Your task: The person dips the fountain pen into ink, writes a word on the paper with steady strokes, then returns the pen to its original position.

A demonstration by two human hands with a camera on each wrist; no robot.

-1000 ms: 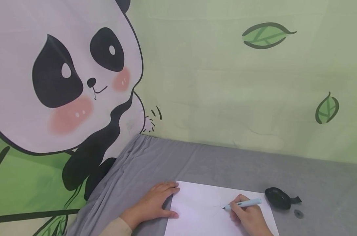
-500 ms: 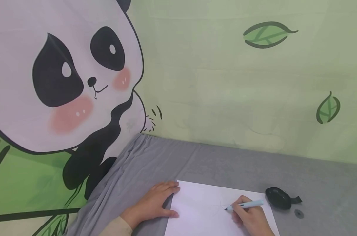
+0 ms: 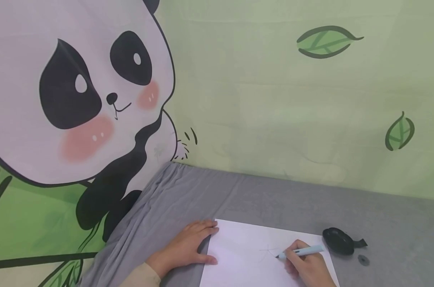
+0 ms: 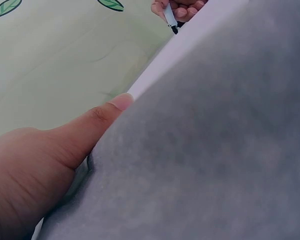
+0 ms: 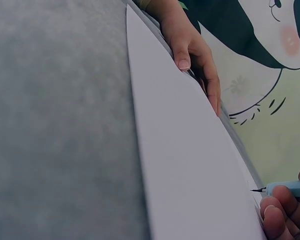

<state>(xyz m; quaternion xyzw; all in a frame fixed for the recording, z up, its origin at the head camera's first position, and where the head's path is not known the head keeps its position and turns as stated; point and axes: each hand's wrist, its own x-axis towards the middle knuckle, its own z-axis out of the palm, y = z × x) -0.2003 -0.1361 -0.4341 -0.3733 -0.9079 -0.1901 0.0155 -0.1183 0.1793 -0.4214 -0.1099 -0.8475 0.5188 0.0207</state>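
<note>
A white sheet of paper (image 3: 238, 255) lies on the grey cloth, with a few thin faint lines near its middle. My right hand (image 3: 304, 261) pinches a light blue pen (image 3: 306, 250) between thumb and fingers, its dark tip right at the paper beside those lines. The right wrist view shows the pen's (image 5: 290, 188) narrow dark point over the far part of the sheet. My left hand (image 3: 188, 247) rests at the paper's left edge with fingers spread, fingertips on the upper left corner and thumb lower down. In the left wrist view the left thumb (image 4: 90, 125) touches the sheet's edge.
A black, shallow dish with a short stem (image 3: 338, 241) sits at the sheet's upper right corner. Beside it lies a small dark grey disc (image 3: 363, 260). Grey cloth (image 3: 252, 195) covers the table, reaching a wall hanging with a panda (image 3: 130, 131) and leaves.
My right hand and the pen have shifted slightly right and down across the paper, and a short slanting line shows left of the tip. My left hand has stayed in place.
</note>
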